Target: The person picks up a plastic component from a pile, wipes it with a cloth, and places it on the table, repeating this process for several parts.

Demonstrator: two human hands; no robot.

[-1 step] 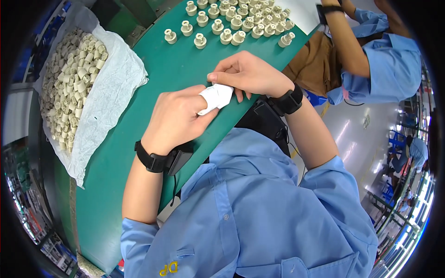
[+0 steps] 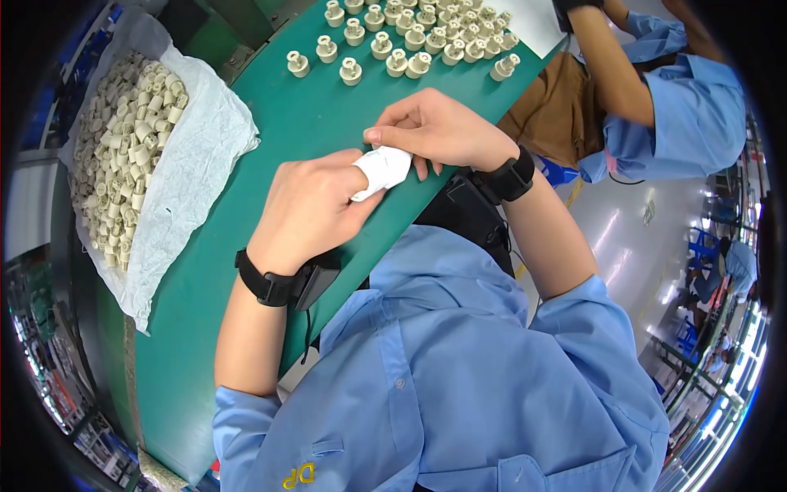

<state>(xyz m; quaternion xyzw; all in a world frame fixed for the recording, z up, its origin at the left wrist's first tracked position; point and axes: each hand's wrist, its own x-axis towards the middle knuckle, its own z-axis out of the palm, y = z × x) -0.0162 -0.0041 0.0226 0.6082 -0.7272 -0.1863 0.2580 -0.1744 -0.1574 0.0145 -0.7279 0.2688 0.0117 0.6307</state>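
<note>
Head view: the green table (image 2: 193,336) is the reference for all positions. The white wrap (image 2: 384,172) is positioned above the table's near edge and encloses the index finger of the left hand (image 2: 307,205). The left thumb lies along the wrap's lower side; whether thumb and finger clamp it cannot be determined. The right hand (image 2: 447,127), also above the table's near edge, has its thumb tip at the wrap's upper edge and its fingers curled; whether they grip cannot be determined. Beige stepped parts (image 2: 381,46) stand in loose rows on the table's far end. A pale liner (image 2: 197,168) at the table's left edge contains heaped beige caps (image 2: 135,146). A co-worker's blue sleeve (image 2: 697,115) is located right of the table's far end.
</note>
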